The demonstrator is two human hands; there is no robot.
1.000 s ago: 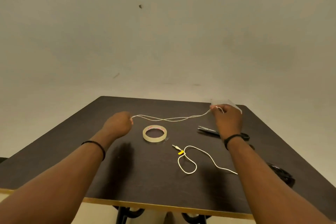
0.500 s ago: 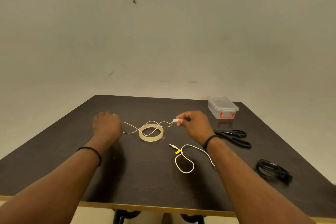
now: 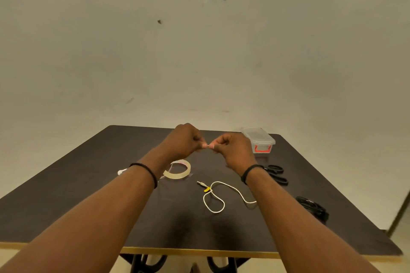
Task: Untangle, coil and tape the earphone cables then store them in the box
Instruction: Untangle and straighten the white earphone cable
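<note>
Hands are up over the bench (image 3: 93,201), fists nearly touching: left hand (image 3: 182,142) and right hand (image 3: 233,148) each pinch the white earphone cable (image 3: 221,197) between curled fingers (image 3: 205,145). Slack drops toward the person, plug end looped below the right wrist. Tape roll (image 3: 179,172) sits nearer the left; box (image 3: 258,139) far right.

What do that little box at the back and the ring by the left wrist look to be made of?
The box looks like clear, slightly frosted plastic, see-through with an orange-red latch. The ring seems to be a roll of glossy, yellowish translucent tape; the dark table shows through its middle.
</note>
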